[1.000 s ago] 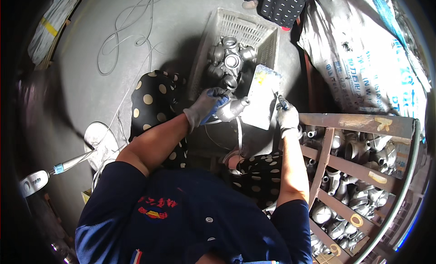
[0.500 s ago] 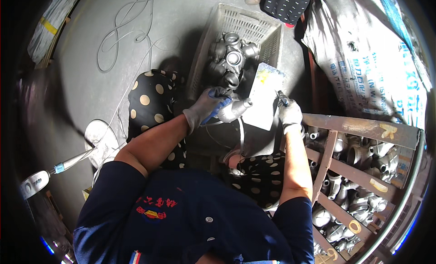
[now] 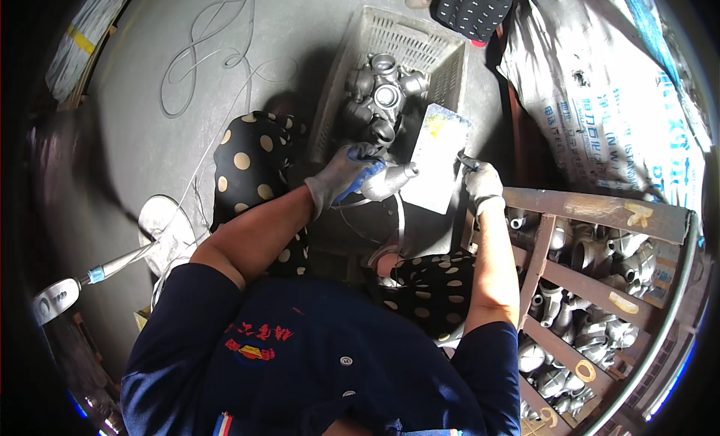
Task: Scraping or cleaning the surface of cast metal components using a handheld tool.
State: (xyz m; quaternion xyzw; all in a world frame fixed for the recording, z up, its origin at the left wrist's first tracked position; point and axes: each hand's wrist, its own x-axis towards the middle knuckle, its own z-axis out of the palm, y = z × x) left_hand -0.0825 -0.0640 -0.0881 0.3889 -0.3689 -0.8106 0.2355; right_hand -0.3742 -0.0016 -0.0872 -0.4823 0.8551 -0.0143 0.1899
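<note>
My left hand [image 3: 346, 177], in a grey glove with blue on the fingers, is closed around a silvery metal casting [image 3: 388, 182] with a narrow spout end pointing right. Its other end is hidden under my fingers. In my right hand [image 3: 484, 184], also gloved, is a slim dark tool [image 3: 469, 163], like a marker or small handle; its exact kind does not show. A white rectangular board [image 3: 433, 169] lies between the hands, slanting over the near right corner of a grey plastic crate [image 3: 448, 74]. Several dark metal castings [image 3: 386, 97] are piled in the crate.
On the right stands a brown metal-framed bin [image 3: 585, 205] full of castings [image 3: 559, 316]. Large white sacks [image 3: 600, 113] rise behind it. A floor lamp [image 3: 112, 269] stands at left, and a loose cable [image 3: 193, 76] curls over the floor. Another person's patterned clothing [image 3: 476, 8] shows beyond the crate.
My right hand has shifted slightly right with the dark tool, drawing a little away from the board's edge. The left hand and its casting have hardly moved.
</note>
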